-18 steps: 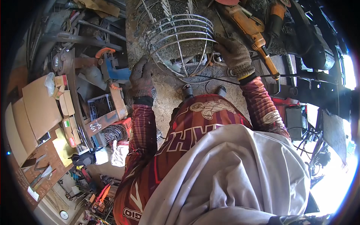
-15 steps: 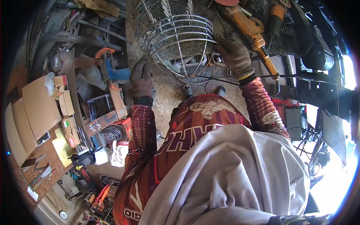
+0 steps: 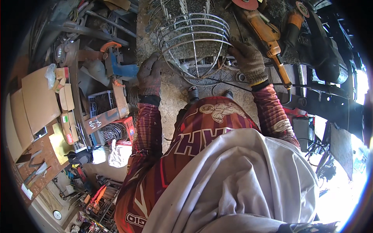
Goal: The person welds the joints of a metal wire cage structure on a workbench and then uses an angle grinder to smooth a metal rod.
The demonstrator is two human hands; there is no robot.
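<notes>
A dome-shaped wire cage [image 3: 194, 40] made of bent metal rods rests on the gritty workbench [image 3: 175, 97] in front of me. My left hand [image 3: 149, 75], in a dark knitted work glove, grips the cage's lower left rim. At the right rim, my right hand [image 3: 248, 62], also gloved, holds the wire. Both arms wear maroon patterned sleeves. A thin black cable [image 3: 229, 83] runs under the cage toward the right.
A yellow angle grinder [image 3: 268, 39] lies right of the cage, a second orange one [image 3: 291, 29] beyond it. A blue and orange clamp [image 3: 116, 66] sits left. Cardboard boxes [image 3: 35, 101], wire coils [image 3: 112, 132] and pliers [image 3: 97, 194] crowd the left side.
</notes>
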